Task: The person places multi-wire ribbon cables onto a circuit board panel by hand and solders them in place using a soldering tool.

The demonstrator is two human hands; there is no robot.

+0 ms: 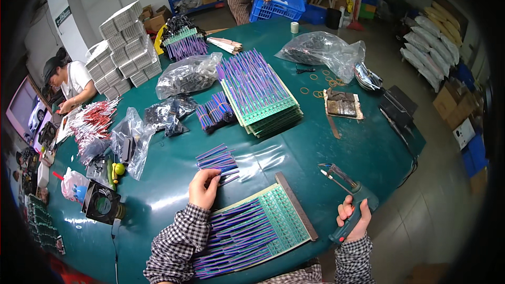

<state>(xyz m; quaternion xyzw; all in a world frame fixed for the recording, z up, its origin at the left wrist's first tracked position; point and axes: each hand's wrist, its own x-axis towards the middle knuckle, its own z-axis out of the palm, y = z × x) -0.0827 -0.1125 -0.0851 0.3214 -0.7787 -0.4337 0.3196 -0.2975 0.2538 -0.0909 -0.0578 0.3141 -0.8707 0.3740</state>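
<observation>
My right hand (357, 220) is wrapped round the handle of a green soldering gun (363, 194), its tip pointing up and to the left above the table. With thumb and fingers pinched together, my left hand (203, 188) grips wires at the near edge of a small pile of loose purple and blue wires (220, 159). Just below, in front of me, lies a green circuit board panel (281, 213). Rows of purple and blue wires (236, 239) stretch leftward from it, partly hidden by my left sleeve. A dark metal bar (297, 206) borders the panel's right end.
Beyond stands a stack of wired panels (258, 89), beside bundled wires (215, 110) and plastic bags (189, 76). A small fan (101, 202) sits at left. A blackened block (342, 104) and a soldering-gun holder lie at right. Two other people are at the far side, one holding a blue crate (276, 0).
</observation>
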